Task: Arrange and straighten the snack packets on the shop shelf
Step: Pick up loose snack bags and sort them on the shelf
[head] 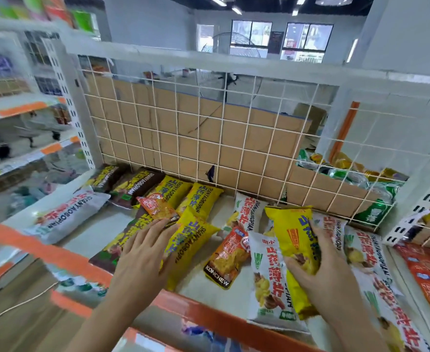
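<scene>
Snack packets lie scattered on the white shelf (208, 293). My left hand (142, 252) rests flat, fingers straight, on a yellow packet (193, 242) and a brown packet (117, 240) at the shelf's middle left. A small orange packet (156, 205) lies just past its fingertips. My right hand (318, 262) grips another yellow packet (291, 232), thumb under it and fingers over its right edge, above a white packet (267, 280). An orange KONCHEW packet (227, 257) lies between my hands. More yellow packets (203, 196), brown ones (135, 185) and a white packet (69, 215) lie behind and left.
A white wire grid (208, 128) backed by cardboard closes the shelf's rear. The orange front lip (64, 255) runs along the near edge. Green cans (356, 179) sit behind the grid at right. Orange packets (427, 275) fill the far right. Other shelves (18, 110) stand at left.
</scene>
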Demonstrator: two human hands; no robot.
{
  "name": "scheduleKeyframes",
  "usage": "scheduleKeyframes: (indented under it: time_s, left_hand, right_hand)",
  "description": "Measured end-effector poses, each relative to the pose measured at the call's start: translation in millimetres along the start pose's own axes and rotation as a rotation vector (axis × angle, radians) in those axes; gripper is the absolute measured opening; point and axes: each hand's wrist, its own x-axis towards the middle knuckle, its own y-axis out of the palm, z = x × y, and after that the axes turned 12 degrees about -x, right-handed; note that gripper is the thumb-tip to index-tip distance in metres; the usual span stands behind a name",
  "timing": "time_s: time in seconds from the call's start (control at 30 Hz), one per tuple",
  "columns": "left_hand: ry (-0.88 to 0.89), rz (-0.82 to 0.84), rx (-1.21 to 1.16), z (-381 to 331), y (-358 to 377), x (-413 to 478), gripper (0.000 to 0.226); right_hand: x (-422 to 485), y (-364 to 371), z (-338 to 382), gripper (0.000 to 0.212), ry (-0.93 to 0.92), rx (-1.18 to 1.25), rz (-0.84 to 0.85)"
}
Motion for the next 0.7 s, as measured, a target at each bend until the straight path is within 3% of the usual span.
scheduleKeyframes:
  time_s: [0.17,0.43,0.7]
  left_hand:
    - [-0.088,-0.023,0.034,33.2,-16.7,-12.8,0.045]
    - [-0.080,-0.037,0.022,90.9,-33.4,3.1,0.041]
    - [-0.056,0.200,-0.079,161.3,-38.4,41.0,0.050]
  right_hand:
    - [7.9,23.8,27.4,0.079,-0.078,0.026,0.022]
    - [23.3,64.0,86.6,0.079,-0.100,-0.023,-0.003]
    - [26.4,100.7,151.4,0.080,-0.032,-0.045,-0.060]
